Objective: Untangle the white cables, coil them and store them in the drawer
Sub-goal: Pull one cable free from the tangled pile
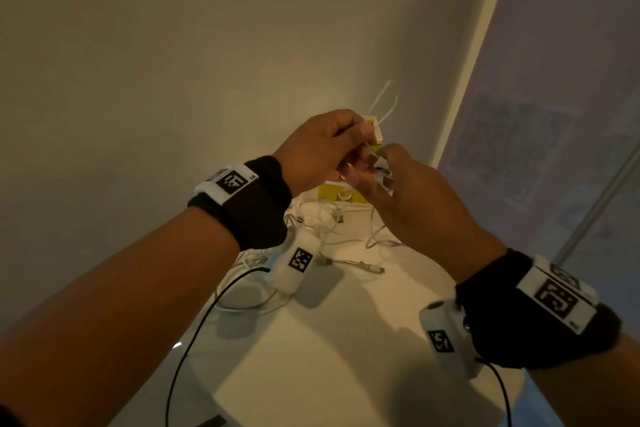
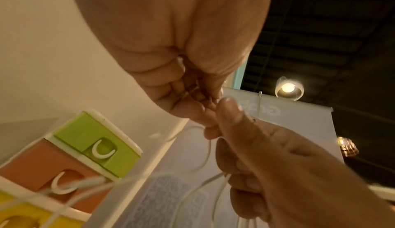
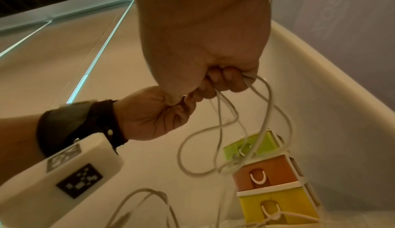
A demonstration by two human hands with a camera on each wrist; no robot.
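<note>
Both hands raised above table (image 1: pixel 346 340): left hand (image 1: pixel 318 146) and right hand (image 1: pixel 412 191) fingers curled, pinching white cables (image 3: pixel 245 113); loops hang near stacked drawers (image 3: pixel 267 172).

We see a white table (image 1: pixel 332 350) set against a pale wall (image 1: pixel 156 62). To the right hangs a translucent printed panel (image 1: pixel 540 149), and a thin metal rod (image 1: pixel 599 208) slants in front of it. From the left wrist view we look up at a dark slatted ceiling (image 2: pixel 320 28) with a glowing round lamp (image 2: pixel 288 88) and a second, smaller lamp (image 2: pixel 347 146) lower down. A white banner (image 2: pixel 288 116) hangs beneath the first lamp, its lettering blurred.
</note>
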